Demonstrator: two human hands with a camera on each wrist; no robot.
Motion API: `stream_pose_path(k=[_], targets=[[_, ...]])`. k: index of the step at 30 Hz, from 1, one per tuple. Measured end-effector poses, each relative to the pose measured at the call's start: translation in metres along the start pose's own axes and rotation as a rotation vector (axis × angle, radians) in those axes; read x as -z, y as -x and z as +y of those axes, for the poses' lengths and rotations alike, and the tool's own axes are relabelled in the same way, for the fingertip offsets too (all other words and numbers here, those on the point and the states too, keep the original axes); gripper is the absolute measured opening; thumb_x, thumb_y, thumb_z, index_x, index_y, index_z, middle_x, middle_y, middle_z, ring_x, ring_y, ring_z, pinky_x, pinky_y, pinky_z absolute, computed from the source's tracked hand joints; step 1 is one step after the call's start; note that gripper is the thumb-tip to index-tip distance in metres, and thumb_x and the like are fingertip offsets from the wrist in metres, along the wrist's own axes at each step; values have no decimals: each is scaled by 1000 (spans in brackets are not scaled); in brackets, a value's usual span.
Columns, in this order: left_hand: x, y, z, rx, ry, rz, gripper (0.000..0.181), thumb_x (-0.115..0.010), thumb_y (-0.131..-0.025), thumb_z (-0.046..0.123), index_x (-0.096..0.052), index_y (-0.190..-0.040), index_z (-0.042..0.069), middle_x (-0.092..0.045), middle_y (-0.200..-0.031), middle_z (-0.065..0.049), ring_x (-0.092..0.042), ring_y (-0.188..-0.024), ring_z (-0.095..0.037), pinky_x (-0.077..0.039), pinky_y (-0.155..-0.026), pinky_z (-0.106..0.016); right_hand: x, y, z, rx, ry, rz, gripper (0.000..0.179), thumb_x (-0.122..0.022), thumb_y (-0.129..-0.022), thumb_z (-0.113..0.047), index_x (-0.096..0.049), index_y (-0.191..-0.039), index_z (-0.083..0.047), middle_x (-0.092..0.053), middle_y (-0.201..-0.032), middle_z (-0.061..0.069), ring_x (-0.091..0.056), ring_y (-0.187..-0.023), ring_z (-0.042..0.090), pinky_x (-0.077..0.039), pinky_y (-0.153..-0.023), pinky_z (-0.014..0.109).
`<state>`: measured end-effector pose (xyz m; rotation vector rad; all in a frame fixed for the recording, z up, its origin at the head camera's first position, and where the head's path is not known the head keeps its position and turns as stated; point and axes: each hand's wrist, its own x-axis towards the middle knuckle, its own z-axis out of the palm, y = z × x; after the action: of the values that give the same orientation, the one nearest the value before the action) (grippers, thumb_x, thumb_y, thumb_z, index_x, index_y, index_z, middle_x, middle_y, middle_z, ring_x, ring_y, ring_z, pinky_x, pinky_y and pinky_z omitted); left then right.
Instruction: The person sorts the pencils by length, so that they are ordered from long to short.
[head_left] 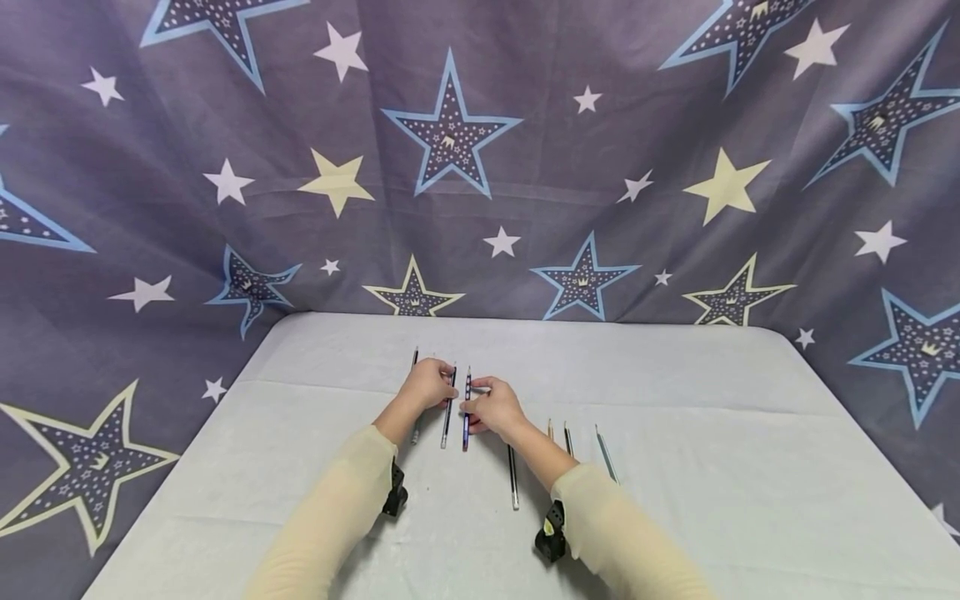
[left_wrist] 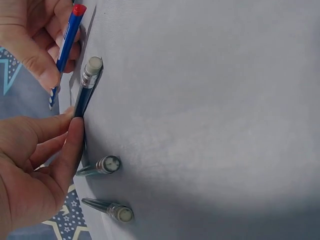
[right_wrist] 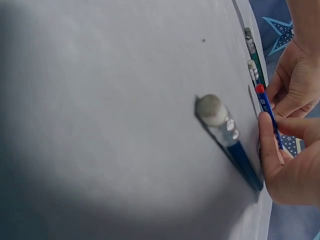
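Near the middle of the table in the head view, my left hand (head_left: 427, 383) pinches a dark pencil (head_left: 447, 425) between thumb and fingers. Its metal band and pale eraser (left_wrist: 94, 65) point toward the camera in the left wrist view. Just to the right, my right hand (head_left: 497, 408) pinches a blue pencil (head_left: 466, 435) with a red end, its thumb and fingers on opposite sides of the barrel. Both pencils stand nearly parallel, a small gap apart. Left of them lies another pencil (head_left: 416, 357), partly hidden behind the left hand.
A black pencil (head_left: 513, 485) with an eraser lies below my right wrist. Farther right are a tan pencil (head_left: 551, 430), a dark pencil (head_left: 567, 437) and a teal pencil (head_left: 606, 454), partly covered by the forearm. A star-patterned curtain (head_left: 525, 192) hangs behind the white-covered table (head_left: 712, 467).
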<state>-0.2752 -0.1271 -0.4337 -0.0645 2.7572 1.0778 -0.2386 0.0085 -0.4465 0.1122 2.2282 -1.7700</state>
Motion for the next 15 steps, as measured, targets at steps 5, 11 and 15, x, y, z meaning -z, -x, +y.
stream_pose_path(k=[5,11,15], targets=[[0,0,-1,3,19,-3,48,-73,-77,3,-58,-123,-1,-59,-89,-8,-60,-58,-11,-55,-52,-18,-1,0,1,20,20,7,48,-66,-81,0,-50,-127,1,-59,-73,8,-57,-51,11,-59,-52,26],[1,1,-1,-1,28,1,47,-72,-77,3,-58,-123,0,-58,-87,-7,-59,-57,-11,-55,-52,-18,-4,-1,3,39,43,14,49,-66,-81,0,-50,-127,3,-60,-69,6,-57,-48,10,-59,-52,26],[0,1,-2,-11,31,6,47,-73,-77,3,-59,-122,-1,-58,-85,-6,-58,-56,-10,-55,-52,-19,-5,-4,4,45,89,34,48,-67,-81,-1,-51,-127,2,-59,-70,6,-57,-48,10,-59,-52,25]])
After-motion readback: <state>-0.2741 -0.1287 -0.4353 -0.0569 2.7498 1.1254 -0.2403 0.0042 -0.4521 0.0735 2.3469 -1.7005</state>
